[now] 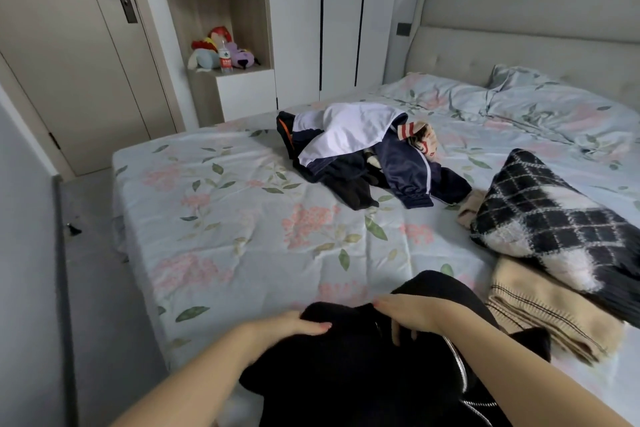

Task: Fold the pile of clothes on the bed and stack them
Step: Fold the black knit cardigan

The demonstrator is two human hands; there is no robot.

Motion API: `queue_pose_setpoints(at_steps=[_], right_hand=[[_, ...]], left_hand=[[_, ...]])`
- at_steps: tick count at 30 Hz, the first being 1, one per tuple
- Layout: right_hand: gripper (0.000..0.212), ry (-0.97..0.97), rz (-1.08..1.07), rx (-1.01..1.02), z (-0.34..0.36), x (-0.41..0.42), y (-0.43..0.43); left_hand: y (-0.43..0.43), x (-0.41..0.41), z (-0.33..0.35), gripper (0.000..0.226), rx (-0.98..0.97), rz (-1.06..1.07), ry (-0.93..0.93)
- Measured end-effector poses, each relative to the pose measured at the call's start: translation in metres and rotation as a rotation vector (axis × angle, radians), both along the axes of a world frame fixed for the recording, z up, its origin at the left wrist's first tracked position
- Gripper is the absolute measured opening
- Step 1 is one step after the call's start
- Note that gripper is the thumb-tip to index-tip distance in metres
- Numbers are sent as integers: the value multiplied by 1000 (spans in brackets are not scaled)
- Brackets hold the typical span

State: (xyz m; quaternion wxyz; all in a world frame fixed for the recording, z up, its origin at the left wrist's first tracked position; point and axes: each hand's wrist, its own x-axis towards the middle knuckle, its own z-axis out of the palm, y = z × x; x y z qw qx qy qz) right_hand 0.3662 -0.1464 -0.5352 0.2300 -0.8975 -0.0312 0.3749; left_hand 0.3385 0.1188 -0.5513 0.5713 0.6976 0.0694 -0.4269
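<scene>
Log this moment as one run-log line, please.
step: folding | left hand, right hand: gripping black garment | unfolded clothes pile: mid-bed | stack: checked knit on beige knit

Black garment (363, 357) bunched at near bed edge, unfolded pile (363, 152) mid-bed, folded stack (554, 253) right.

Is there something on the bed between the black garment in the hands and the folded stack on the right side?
Nothing visible. The black garment under both hands lies right beside the beige sweater of the stack; only bare sheet elsewhere.
</scene>
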Motion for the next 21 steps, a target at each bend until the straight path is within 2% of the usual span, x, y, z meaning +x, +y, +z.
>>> queue_pose_setpoints(at_steps=[1, 5, 6, 9, 11, 13, 16, 18, 21], right_hand=[[45, 24, 21, -37, 0, -8, -4], [54, 40, 55, -160, 7, -36, -23], [54, 35, 69, -182, 10, -41, -28], [55, 18, 97, -214, 24, -50, -38], [54, 0, 115, -195, 37, -52, -45], [40, -64, 150, -133, 53, -55, -53], [15, -235, 214, -65, 73, -63, -63], [13, -345, 266, -70, 81, -69, -68], [19, -466, 343, -16, 84, -84, -72]], left_hand=[[-8, -10, 4, 37, 39, -61, -33], [-25, -42, 17, 79, 206, -203, -207], [-25, -48, 23, 81, 249, -252, -268], [-23, -60, 45, 51, 298, -358, -380], [-20, -63, 58, 40, 291, -425, -468], [-17, -67, 72, 22, 257, -476, -513], [-13, -69, 85, 42, 194, -507, -530], [-14, -71, 86, 55, 158, -527, -518], [-27, -81, 79, 59, 83, -470, -480]])
